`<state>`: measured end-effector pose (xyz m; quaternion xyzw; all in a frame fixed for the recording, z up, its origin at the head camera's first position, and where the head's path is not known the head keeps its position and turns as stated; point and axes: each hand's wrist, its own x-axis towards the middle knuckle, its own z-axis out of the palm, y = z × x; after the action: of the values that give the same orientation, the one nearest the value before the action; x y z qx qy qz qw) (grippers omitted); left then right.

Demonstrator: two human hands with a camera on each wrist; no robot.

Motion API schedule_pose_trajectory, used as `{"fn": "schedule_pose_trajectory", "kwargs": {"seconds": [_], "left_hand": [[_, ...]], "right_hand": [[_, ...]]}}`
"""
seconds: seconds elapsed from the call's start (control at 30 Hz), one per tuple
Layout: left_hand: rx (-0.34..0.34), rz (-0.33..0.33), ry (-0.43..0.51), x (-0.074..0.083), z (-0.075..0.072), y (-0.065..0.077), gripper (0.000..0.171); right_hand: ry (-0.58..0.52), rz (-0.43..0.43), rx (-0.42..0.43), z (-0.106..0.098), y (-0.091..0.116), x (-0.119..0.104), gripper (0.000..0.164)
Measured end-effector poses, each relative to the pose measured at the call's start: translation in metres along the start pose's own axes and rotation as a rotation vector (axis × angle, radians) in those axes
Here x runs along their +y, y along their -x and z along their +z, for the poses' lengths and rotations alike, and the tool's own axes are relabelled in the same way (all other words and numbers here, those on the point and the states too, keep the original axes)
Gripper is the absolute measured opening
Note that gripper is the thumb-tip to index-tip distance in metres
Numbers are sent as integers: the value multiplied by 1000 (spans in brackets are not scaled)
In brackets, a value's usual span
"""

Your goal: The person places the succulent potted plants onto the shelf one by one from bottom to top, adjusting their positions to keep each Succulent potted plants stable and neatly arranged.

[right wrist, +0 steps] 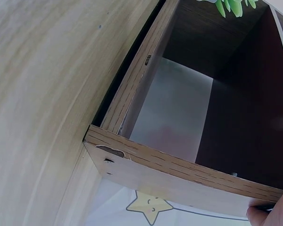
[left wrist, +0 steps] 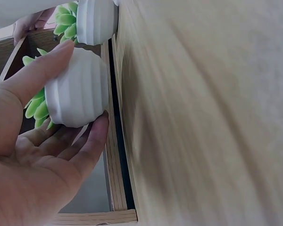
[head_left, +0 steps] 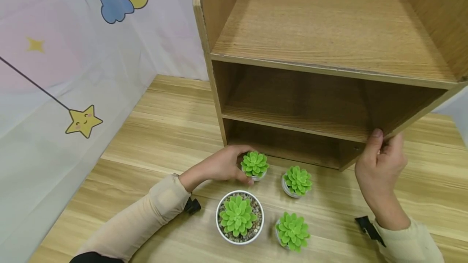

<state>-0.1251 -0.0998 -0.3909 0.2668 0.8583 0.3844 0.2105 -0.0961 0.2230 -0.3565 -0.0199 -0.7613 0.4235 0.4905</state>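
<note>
My left hand (head_left: 223, 164) holds a small potted succulent (head_left: 254, 164) in front of the shelf's lower left corner. In the left wrist view, the thumb and curled fingers go round its white ribbed pot (left wrist: 80, 89). My right hand (head_left: 382, 169) grips the front edge of the right side panel of a wooden shelf unit (head_left: 329, 27), thumb on the inner side. Only part of that hand (right wrist: 279, 212) enters the right wrist view. Two more small succulents (head_left: 297, 180) (head_left: 292, 231) stand to the right, and a larger succulent in a white pot with pebbles (head_left: 239, 217) stands nearer me.
The shelf unit has an upper level and two lower compartments, and stands on a wood-grain table (head_left: 146, 141). A white cloth backdrop (head_left: 47, 125) printed with stars, a moon and a cloud hangs at the left and behind.
</note>
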Motion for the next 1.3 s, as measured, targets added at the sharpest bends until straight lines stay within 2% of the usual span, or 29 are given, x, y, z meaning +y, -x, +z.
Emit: {"fn": "schedule_pose_trajectory", "kwargs": {"seconds": [0.4, 0.77, 1.3], "left_hand": [[42, 12, -33, 3, -3, -1, 77], [71, 8, 20, 7, -3, 0, 78], [112, 0, 85, 11, -5, -1, 75]], "right_hand": [[-18, -16, -3, 1, -2, -5, 27], [-15, -3, -7, 1, 0, 4, 28], [-34, -16, 17, 1, 0, -3, 26]]}}
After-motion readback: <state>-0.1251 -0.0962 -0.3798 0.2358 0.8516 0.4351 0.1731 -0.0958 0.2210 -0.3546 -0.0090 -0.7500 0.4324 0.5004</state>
